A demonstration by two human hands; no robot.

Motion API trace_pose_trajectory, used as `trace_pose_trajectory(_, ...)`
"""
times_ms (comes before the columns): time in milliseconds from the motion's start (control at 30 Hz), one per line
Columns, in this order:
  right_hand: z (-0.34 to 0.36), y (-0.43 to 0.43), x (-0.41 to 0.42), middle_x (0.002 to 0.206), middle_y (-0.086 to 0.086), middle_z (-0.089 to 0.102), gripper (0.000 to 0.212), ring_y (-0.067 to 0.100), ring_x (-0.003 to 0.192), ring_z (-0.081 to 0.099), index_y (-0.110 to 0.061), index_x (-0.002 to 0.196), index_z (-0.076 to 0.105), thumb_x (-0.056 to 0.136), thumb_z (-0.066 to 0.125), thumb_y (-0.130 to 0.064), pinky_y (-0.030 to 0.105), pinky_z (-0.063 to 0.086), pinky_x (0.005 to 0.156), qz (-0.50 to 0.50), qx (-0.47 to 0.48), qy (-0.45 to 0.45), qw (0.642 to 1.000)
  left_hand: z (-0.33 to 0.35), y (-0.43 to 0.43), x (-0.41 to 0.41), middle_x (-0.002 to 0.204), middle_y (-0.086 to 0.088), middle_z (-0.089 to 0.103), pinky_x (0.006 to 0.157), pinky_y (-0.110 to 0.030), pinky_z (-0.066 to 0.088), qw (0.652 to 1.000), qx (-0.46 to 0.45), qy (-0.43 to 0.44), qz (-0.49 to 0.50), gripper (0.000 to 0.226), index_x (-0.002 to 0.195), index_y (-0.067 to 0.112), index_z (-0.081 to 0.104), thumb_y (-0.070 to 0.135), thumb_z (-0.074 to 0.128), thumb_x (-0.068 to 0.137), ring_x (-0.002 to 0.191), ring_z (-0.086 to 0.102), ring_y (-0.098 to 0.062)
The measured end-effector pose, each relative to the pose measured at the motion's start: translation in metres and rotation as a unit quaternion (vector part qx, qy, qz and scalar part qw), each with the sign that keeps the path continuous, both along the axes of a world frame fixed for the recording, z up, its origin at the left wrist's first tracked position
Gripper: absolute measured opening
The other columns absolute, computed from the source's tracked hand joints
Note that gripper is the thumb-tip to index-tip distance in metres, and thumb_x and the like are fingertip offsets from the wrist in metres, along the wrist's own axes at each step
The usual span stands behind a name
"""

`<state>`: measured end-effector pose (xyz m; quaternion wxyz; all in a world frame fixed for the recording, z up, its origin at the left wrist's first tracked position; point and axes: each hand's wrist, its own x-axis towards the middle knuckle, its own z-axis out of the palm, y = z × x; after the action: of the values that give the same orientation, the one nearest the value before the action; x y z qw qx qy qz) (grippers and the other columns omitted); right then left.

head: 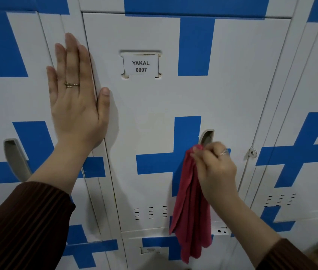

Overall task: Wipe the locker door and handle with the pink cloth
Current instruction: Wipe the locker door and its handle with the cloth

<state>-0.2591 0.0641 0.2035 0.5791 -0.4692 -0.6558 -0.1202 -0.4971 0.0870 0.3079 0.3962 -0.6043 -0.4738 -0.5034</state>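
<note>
A white locker door [146, 106] with blue cross stripes fills the middle of the view and carries a label reading YAKAL 0007 [141, 66]. Its recessed handle [207, 136] sits at the door's right side. My right hand [215, 170] pinches the top of the pink cloth [190, 207] just below the handle slot, and the cloth hangs down long and loose over the door's lower edge. My left hand [76, 94] presses flat with straight fingers on the door's left edge and the neighbouring frame.
More white and blue lockers stand on both sides and below. The left locker has its own recessed handle [16, 160]. A padlock hasp [252, 152] sticks out right of the middle door. Vent slots [150, 212] run along the door's bottom.
</note>
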Motion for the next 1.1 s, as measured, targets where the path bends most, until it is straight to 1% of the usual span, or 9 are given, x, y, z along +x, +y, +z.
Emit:
trace_pose_trajectory(133, 0.033, 0.007, 0.003, 0.073, 0.016, 0.053, 0.006, 0.013, 0.070, 0.042, 0.007, 0.072, 0.065, 0.077, 0.065, 0.008, 0.007, 0.033, 0.070, -0.034, 0.099, 0.025, 0.994, 0.000, 0.000, 0.001, 0.152, -0.025, 0.013, 0.115, -0.036, -0.003, 1.000, -0.002, 0.000, -0.002, 0.058, 0.146, 0.000, 0.012, 0.029, 0.027, 0.097, 0.141, 0.006, -0.034)
trace_pose_trajectory(333, -0.025, 0.001, -0.001, 0.077, -0.016, 0.051, 0.014, -0.010, 0.072, 0.051, -0.007, 0.082, 0.063, 0.091, 0.054, -0.013, 0.000, 0.036, 0.066, 0.041, -0.065, 0.023, 0.997, 0.000, 0.000, 0.000, 0.153, -0.024, 0.012, 0.115, -0.034, -0.005, 1.000, 0.001, 0.000, -0.003, 0.058, 0.146, 0.000, 0.012, 0.029, 0.027, 0.098, 0.141, 0.005, -0.032)
trace_pose_trajectory(467, 0.002, 0.001, -0.002, 0.072, 0.011, 0.052, 0.010, 0.011, 0.065, 0.044, 0.005, 0.068, 0.061, 0.077, 0.064, 0.004, 0.006, 0.035, 0.070, -0.017, 0.035, -0.004, 0.999, 0.000, 0.001, 0.000, 0.152, -0.024, 0.013, 0.115, -0.036, -0.003, 1.000, 0.003, 0.002, 0.000, 0.058, 0.146, 0.000, 0.013, 0.029, 0.026, 0.098, 0.141, 0.006, -0.033)
trace_pose_trajectory(567, 0.035, 0.009, 0.003, 0.074, 0.016, 0.053, 0.006, 0.014, 0.070, 0.044, 0.007, 0.072, 0.063, 0.078, 0.064, 0.009, 0.010, 0.037, 0.070, -0.034, 0.117, 0.022, 0.992, 0.000, 0.001, 0.000, 0.152, -0.025, 0.013, 0.115, -0.036, -0.003, 1.000, 0.005, 0.003, 0.001, 0.058, 0.146, -0.001, 0.013, 0.029, 0.026, 0.098, 0.141, 0.006, -0.034)
trace_pose_trajectory(633, 0.030, 0.008, 0.003, 0.076, 0.015, 0.052, 0.008, 0.014, 0.071, 0.045, 0.006, 0.073, 0.062, 0.081, 0.061, 0.007, 0.016, 0.042, 0.068, -0.023, 0.114, 0.015, 0.993, 0.000, 0.001, 0.000, 0.152, -0.024, 0.013, 0.115, -0.035, -0.004, 1.000, 0.002, 0.001, -0.002, 0.058, 0.146, -0.001, 0.013, 0.029, 0.026, 0.098, 0.141, 0.006, -0.033)
trace_pose_trajectory(733, -0.011, 0.004, -0.003, 0.076, 0.001, 0.048, 0.016, 0.007, 0.068, 0.044, -0.001, 0.072, 0.055, 0.087, 0.057, -0.003, 0.027, 0.043, 0.058, 0.001, 0.027, -0.003, 1.000, 0.000, 0.001, 0.000, 0.152, -0.024, 0.013, 0.115, -0.035, -0.004, 1.000, 0.003, 0.001, -0.001, 0.059, 0.146, 0.000, 0.012, 0.030, 0.026, 0.097, 0.141, 0.006, -0.033)
trace_pose_trajectory(900, -0.012, 0.000, -0.002, 0.072, 0.009, 0.053, 0.010, 0.015, 0.063, 0.049, 0.005, 0.068, 0.062, 0.077, 0.064, 0.000, 0.015, 0.040, 0.061, -0.038, 0.041, -0.045, 0.997, 0.000, 0.001, 0.000, 0.152, -0.025, 0.013, 0.115, -0.036, -0.003, 1.000, 0.003, 0.003, 0.000, 0.059, 0.146, -0.001, 0.012, 0.029, 0.027, 0.097, 0.141, 0.006, -0.034)
trace_pose_trajectory(1000, 0.023, 0.004, 0.001, 0.073, 0.015, 0.055, 0.002, 0.013, 0.069, 0.045, 0.006, 0.074, 0.066, 0.076, 0.066, 0.005, 0.013, 0.036, 0.067, -0.033, 0.101, 0.015, 0.994, 0.000, 0.001, 0.001, 0.152, -0.025, 0.013, 0.115, -0.035, -0.004, 1.000, 0.002, 0.000, 0.001, 0.058, 0.146, -0.001, 0.012, 0.030, 0.025, 0.098, 0.141, 0.006, -0.034)
trace_pose_trajectory(1100, 0.015, 0.004, 0.001, 0.074, 0.007, 0.053, 0.009, 0.007, 0.068, 0.042, 0.003, 0.070, 0.062, 0.079, 0.065, 0.005, 0.012, 0.036, 0.064, -0.011, 0.073, 0.006, 0.997, 0.000, 0.001, 0.001, 0.152, -0.024, 0.013, 0.115, -0.036, -0.003, 1.000, 0.001, -0.003, -0.004, 0.059, 0.146, -0.001, 0.013, 0.031, 0.025, 0.097, 0.141, 0.007, -0.034)
